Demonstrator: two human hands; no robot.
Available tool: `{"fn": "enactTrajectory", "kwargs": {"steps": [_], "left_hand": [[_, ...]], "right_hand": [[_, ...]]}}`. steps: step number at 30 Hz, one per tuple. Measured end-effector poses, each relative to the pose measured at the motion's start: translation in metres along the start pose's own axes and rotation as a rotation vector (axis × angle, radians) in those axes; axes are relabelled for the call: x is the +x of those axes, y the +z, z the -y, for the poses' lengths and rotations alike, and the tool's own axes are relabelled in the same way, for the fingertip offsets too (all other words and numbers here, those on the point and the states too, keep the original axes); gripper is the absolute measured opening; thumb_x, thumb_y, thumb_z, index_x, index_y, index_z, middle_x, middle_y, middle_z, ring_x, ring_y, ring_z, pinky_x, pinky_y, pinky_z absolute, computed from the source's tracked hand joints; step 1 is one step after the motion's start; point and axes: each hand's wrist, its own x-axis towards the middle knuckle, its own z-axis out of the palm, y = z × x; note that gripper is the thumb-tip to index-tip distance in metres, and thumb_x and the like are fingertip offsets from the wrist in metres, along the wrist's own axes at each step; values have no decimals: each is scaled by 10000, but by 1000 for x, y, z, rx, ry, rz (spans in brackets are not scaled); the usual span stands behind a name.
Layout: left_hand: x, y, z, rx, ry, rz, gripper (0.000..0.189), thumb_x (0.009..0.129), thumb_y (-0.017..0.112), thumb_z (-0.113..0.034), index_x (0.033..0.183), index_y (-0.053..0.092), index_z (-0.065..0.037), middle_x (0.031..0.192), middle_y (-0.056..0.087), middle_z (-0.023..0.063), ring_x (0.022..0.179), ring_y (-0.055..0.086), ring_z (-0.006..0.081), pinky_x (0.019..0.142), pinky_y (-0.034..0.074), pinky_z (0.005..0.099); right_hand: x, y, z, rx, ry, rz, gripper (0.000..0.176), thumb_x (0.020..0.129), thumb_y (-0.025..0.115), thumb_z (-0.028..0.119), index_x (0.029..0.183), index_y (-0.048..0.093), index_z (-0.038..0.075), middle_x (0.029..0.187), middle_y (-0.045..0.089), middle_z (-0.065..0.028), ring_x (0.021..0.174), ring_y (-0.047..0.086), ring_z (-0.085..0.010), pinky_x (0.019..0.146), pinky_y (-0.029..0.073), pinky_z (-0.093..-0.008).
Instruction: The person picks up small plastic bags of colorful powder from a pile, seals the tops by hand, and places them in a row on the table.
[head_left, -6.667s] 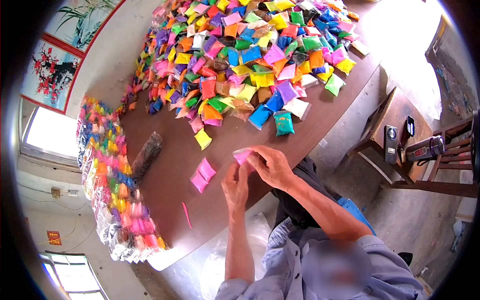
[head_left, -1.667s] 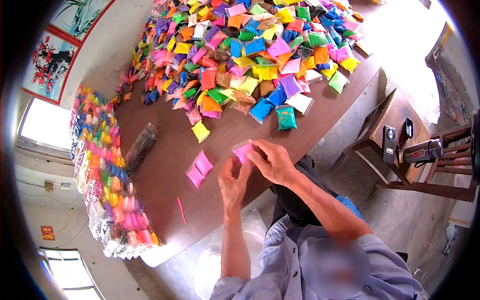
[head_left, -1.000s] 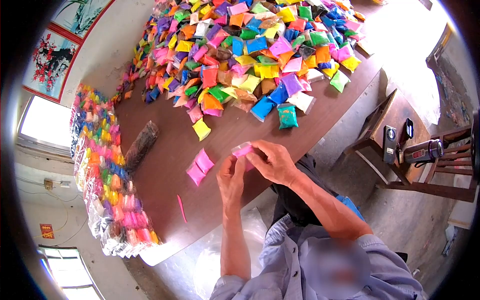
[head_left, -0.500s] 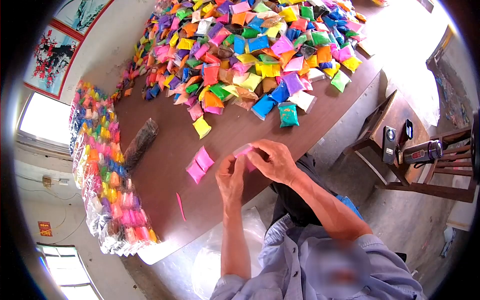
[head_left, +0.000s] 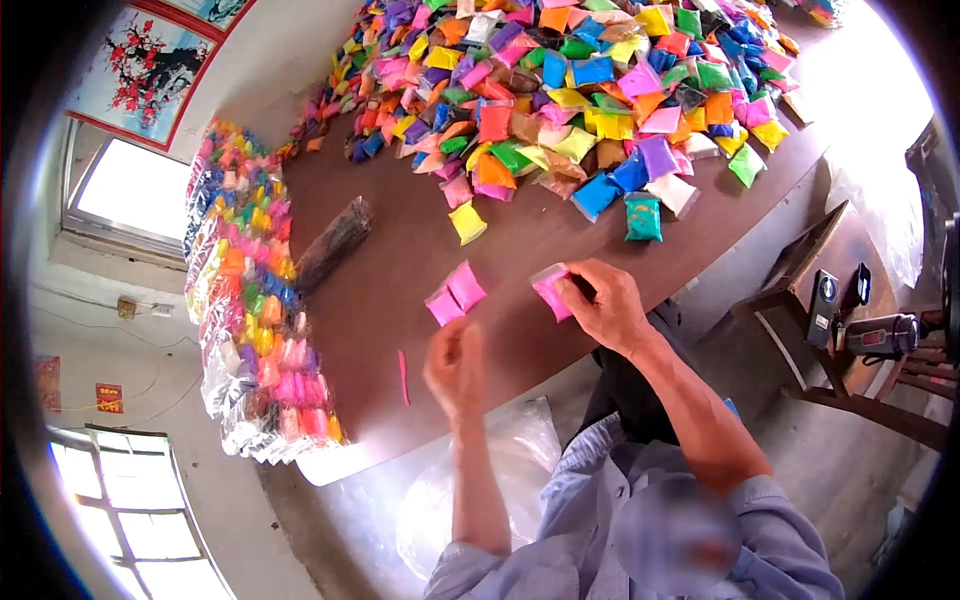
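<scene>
My right hand (head_left: pixel 605 305) pinches a small clear packet of pink material (head_left: pixel 551 291) above the brown table, its plastic edge sticking out to the left. Closer to the table's front edge, my left hand (head_left: pixel 455 370) appears curled, but motion blurs its fingers. Just beyond its fingertips, two pink packets (head_left: pixel 455 293) lie side by side on the tabletop. To the left of that hand is a thin pink stick (head_left: pixel 404 377). A yellow packet (head_left: pixel 467 223) rests farther back, apart from the big pile.
A heap of many-coloured packets (head_left: pixel 600 100) covers the table's far side. Bagged colourful packets (head_left: pixel 262 310) line the left edge, beside a dark plastic-wrapped bundle (head_left: pixel 335 243). At right, a wooden stool (head_left: pixel 800 270) carries a phone-like device (head_left: pixel 823 307) and a flask (head_left: pixel 882 335).
My hands have moved apart. The left has let go of the pink packet and drawn away leftward, while the right keeps hold of it. The camera view has shifted.
</scene>
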Motion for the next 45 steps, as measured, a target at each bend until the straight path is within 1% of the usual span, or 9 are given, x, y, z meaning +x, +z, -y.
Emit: {"fn": "enactTrajectory", "kwargs": {"steps": [5,10,14,19,21,25,28,31,45], "left_hand": [[8,-104,38,572,146,-245,169,912,767,-167,985,765,-15,884,738,65,793,694,165,734,562,312],[6,-161,76,813,145,-173,195,889,782,-197,973,773,-22,900,754,113,805,724,222,743,575,355],[8,-159,82,742,127,-91,167,896,767,-158,960,769,-3,856,743,113,759,711,205,699,566,344],[16,-161,93,666,91,-58,146,897,763,-129,954,763,6,834,731,97,730,692,168,671,551,320],[18,-160,88,667,40,-10,143,873,766,-170,928,767,-38,841,737,125,753,704,257,712,558,385],[20,-157,73,711,71,28,131,883,753,-161,915,752,-34,855,738,124,754,706,259,715,556,389],[19,-154,63,760,111,93,142,893,744,-132,920,737,7,851,735,116,745,700,191,698,554,339],[18,-151,56,790,91,96,125,892,741,-158,897,733,-33,853,732,128,760,709,274,718,551,396],[16,-156,51,822,-53,203,117,916,713,-147,895,701,-32,907,707,145,815,696,281,724,538,409]], "right_hand": [[1,0,5,68,143,5,300,915,732,121,1190,677,15,942,737,-206,841,732,-365,742,577,-402],[0,-5,7,28,139,68,318,929,727,158,1209,650,29,923,738,-197,825,725,-372,756,574,-422],[-6,-16,8,-240,33,105,283,952,705,197,1188,657,49,981,715,-181,873,711,-369,774,567,-431],[-18,-24,10,-191,27,-41,296,917,731,122,1195,658,51,1098,668,-165,943,685,-359,800,567,-430],[-24,-25,7,-132,26,-87,309,896,747,88,1190,660,47,1124,657,-160,960,676,-358,815,567,-433],[-32,-25,0,-152,-170,-108,346,826,790,25,1152,676,50,1145,655,-144,997,664,-345,854,562,-424],[-35,-26,0,-212,-250,-104,363,798,797,25,1140,680,63,1191,651,-133,1037,659,-334,868,559,-416],[-33,-30,5,-239,-324,-56,379,789,783,28,1151,673,54,1194,651,-132,1055,654,-350,902,555,-432],[-39,-31,-1,-233,-339,-54,335,818,723,-22,1143,676,42,1204,644,-126,1059,653,-342,925,550,-425]]}}
